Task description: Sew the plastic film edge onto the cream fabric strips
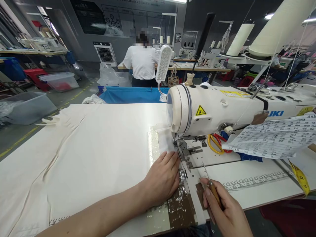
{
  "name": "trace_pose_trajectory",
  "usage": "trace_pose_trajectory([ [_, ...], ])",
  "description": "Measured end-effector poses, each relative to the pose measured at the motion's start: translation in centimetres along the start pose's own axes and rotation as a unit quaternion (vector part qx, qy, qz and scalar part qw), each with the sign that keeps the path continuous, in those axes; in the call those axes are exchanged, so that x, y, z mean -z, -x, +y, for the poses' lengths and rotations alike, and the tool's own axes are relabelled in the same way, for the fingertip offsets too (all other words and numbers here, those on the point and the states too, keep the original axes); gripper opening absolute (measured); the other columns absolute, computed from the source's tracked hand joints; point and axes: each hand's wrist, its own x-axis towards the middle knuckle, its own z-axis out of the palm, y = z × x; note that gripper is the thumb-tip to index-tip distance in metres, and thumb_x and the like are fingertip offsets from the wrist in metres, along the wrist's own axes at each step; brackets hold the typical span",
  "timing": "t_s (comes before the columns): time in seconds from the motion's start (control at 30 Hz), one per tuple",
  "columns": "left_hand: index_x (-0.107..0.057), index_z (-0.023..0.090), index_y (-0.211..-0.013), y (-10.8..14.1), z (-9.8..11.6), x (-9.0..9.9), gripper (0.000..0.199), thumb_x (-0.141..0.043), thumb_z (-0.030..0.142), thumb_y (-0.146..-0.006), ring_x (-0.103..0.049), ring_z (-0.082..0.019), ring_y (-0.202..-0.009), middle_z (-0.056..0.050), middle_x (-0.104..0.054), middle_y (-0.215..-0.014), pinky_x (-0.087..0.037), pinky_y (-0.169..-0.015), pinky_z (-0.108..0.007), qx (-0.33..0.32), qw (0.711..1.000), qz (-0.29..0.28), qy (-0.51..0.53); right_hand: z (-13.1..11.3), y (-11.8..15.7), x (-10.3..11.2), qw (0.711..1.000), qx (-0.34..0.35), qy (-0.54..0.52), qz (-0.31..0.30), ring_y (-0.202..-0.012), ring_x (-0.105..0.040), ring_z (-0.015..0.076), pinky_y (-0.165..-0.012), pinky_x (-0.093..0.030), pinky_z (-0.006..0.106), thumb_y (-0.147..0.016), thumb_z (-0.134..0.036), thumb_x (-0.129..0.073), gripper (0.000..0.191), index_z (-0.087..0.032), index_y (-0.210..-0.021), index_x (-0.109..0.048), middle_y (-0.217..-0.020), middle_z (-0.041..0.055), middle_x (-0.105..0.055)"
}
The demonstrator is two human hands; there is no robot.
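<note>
My left hand [163, 176] lies flat, fingers stretched out and close together, beside the presser foot of a white sewing machine [209, 105]. Its fingertips rest at the edge of a small white fabric piece [166, 140]. In my right hand [222, 205] is an awl [214, 194] with a wooden handle, its thin metal tip pointing up and away toward the machine bed. A white strip [196, 200] runs along the bed toward me between my hands; whether my right fingertips also pinch it, I cannot tell. The needle area is partly hidden by the machine head.
Scissors [215, 144] with yellow and red handles lie behind the bed. A written paper sheet [274, 136] hangs at the right above a yellow measuring tape [300, 177]. Cream cloth [49, 154] lies along the table's left. Ahead, a person in white [142, 61] faces away.
</note>
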Motion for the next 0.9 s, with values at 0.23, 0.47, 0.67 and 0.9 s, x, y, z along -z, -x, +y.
trace_pose_trajectory([
  [0.23, -0.047, 0.005, -0.135, -0.1, 0.1, 0.3, 0.047, -0.035, 0.03, -0.097, -0.044, -0.03, -0.131, -0.016, -0.051, -0.14, -0.033, -0.112, -0.046, 0.002, 1.0, -0.006, 0.007, 0.1, 0.0, 0.0, 1.0, -0.006, -0.007, 0.004, -0.048, -0.043, 0.012, -0.042, -0.038, 0.02, -0.089, -0.062, -0.051, 0.047, -0.024, -0.114, -0.061, -0.063, -0.0042, -0.054],
  [0.47, -0.046, 0.005, -0.136, -0.3, -0.4, -0.1, 0.047, -0.035, 0.03, -0.098, -0.043, -0.03, -0.132, -0.016, -0.05, -0.14, -0.031, -0.113, -0.046, 0.013, 1.0, 0.004, 0.012, -0.1, 0.4, -0.4, 0.998, 0.003, 0.006, 0.061, -0.092, -0.064, 0.02, -0.074, -0.053, 0.023, -0.09, -0.057, -0.054, 0.048, -0.028, -0.128, -0.056, -0.096, 0.0043, -0.069],
  [0.67, -0.049, 0.005, -0.131, -1.0, -1.0, 0.2, 0.043, -0.038, 0.028, -0.096, -0.047, -0.03, -0.124, -0.016, -0.053, -0.134, -0.039, -0.106, -0.044, 0.019, 1.0, 0.008, 0.02, -0.4, -0.6, -1.3, 0.984, 0.134, 0.096, 0.063, -0.092, -0.064, 0.0185, -0.072, -0.053, 0.021, -0.098, -0.044, -0.045, 0.028, -0.029, -0.116, -0.059, -0.093, 0.0027, -0.064],
  [0.9, -0.052, 0.005, -0.122, -1.5, -1.6, 0.5, 0.037, -0.044, 0.022, -0.09, -0.053, -0.028, -0.11, -0.016, -0.056, -0.123, -0.047, -0.095, -0.041, 0.039, 0.998, 0.009, 0.056, -0.4, -3.3, -3.4, 0.893, 0.388, 0.227, -0.004, -0.079, -0.065, 0.0174, -0.066, -0.052, 0.024, -0.099, -0.022, -0.042, 0.023, -0.023, -0.117, -0.056, -0.091, 0.0047, -0.061],
])
